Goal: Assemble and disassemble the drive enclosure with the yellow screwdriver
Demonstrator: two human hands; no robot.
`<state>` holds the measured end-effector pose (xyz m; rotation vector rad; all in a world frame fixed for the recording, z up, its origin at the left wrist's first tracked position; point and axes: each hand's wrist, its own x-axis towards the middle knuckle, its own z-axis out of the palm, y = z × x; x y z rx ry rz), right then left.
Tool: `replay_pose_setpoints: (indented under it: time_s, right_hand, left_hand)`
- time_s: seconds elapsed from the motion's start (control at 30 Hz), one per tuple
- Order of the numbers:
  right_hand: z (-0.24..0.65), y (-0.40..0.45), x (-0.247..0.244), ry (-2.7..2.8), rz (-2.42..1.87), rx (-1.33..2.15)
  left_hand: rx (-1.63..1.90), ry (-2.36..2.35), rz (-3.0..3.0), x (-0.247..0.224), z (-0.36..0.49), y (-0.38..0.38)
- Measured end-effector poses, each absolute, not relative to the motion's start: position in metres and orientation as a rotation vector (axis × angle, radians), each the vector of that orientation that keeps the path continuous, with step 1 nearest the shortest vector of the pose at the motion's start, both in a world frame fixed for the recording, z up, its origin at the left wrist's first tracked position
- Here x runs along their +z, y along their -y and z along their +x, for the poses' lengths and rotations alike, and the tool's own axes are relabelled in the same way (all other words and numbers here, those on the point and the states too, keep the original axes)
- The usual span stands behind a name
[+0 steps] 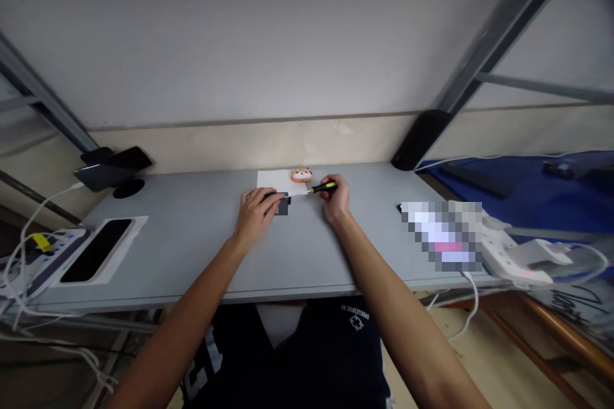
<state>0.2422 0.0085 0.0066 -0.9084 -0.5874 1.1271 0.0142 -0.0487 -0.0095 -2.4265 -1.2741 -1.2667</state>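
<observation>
A screwdriver (324,187) with a black and yellow handle is gripped in my right hand (338,197). Its thin metal shaft points left, and the tip reaches a small dark grey box-like object (283,206) on the desk. My left hand (257,212) holds that dark object, its fingers laid over the top and left side, so much of it is hidden. Just behind lies a white sheet of paper (273,179), partly covered by the left fingers. An orange and white item with an animal face (301,175) sits at the paper's right edge.
On the grey desk (192,236), a black-screened phone (96,250) lies at left on white paper, near a power strip (57,255) and a stand with a phone (114,168). At right are a blurred-out device (439,236), a white power strip (511,252) and a black speaker-like cylinder (422,139).
</observation>
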Motion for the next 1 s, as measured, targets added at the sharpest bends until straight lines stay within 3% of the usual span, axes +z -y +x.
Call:
replay_pose_setpoints:
  time_s: [1.0]
  right_hand:
    - [0.2412, -0.0080, 0.0036, 0.599, -0.962, 1.216]
  left_hand:
    - [-1.234, 1.291, -2.433, -0.0126, 0.0137, 0.0474]
